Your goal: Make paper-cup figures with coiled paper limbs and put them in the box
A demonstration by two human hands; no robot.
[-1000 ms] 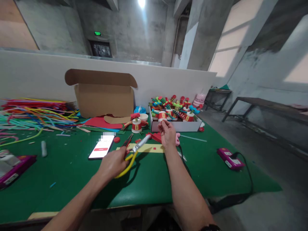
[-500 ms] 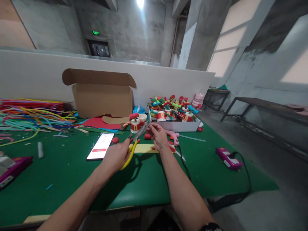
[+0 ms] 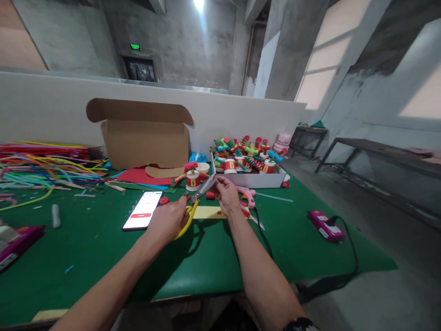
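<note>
- Metal scissors with yellow handles (image 3: pixel 195 207): raised above a flat, pale-yellow strip (image 3: pixel 206 212), blades slanting up toward the right hand.
- Left hand (image 3: pixel 168 218): fingers wrapped around the handles, gripping the scissors.
- Right hand (image 3: pixel 228 195): thumb and fingers drawn in at the blade tips; whether they pinch anything, I cannot tell.
- Handling: the scissors look light and rigid, probably slick along the blades; the yellow loops seem the safest hold, away from the edges.
- Near the blades: a short red cylinder (image 3: pixel 210 196); farther right, a pink glue gun (image 3: pixel 250 197).
- Behind: a red-and-white cup figure (image 3: pixel 193 181) and a white cardboard box (image 3: pixel 258 181) of similar figures.
</note>
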